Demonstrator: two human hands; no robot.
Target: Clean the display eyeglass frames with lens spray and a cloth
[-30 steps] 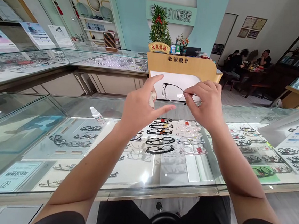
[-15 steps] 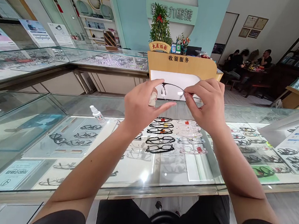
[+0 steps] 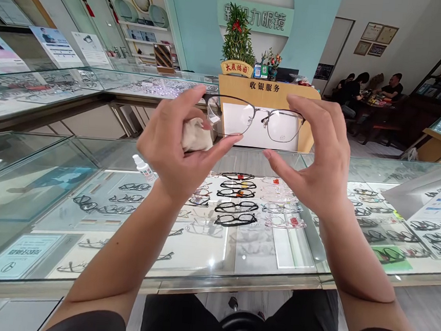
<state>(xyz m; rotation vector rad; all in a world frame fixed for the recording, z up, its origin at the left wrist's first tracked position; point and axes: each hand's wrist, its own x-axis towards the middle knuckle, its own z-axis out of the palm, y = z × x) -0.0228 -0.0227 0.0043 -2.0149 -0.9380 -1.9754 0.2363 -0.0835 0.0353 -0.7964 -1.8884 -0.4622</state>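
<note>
A pair of glasses [image 3: 255, 108] with thin dark rims and clear lenses is held up level above the counter. My left hand [image 3: 176, 136] grips its left lens, index finger at the upper corner and thumb along the lower rim. A bunched off-white cloth [image 3: 197, 135] is tucked in the same palm. Around the right end of the glasses is my right hand [image 3: 318, 153], its thumb and fingers spread apart. The index finger is by the upper right corner; whether it touches the frame I cannot tell. The thumb tip is below the right lens, apart from it.
Below my hands is a glass display counter [image 3: 195, 274] with rows of spectacle frames [image 3: 236, 218]. A white spray bottle [image 3: 143, 168] stands on it, left of my left forearm. Beyond are a wooden cashier desk [image 3: 307, 93] and, at the far right, seated people [image 3: 356, 92].
The glasses have turned from edge-on to facing me, so both lenses show. My left hand has moved left, and my right hand has opened from its pinch on the frame.
</note>
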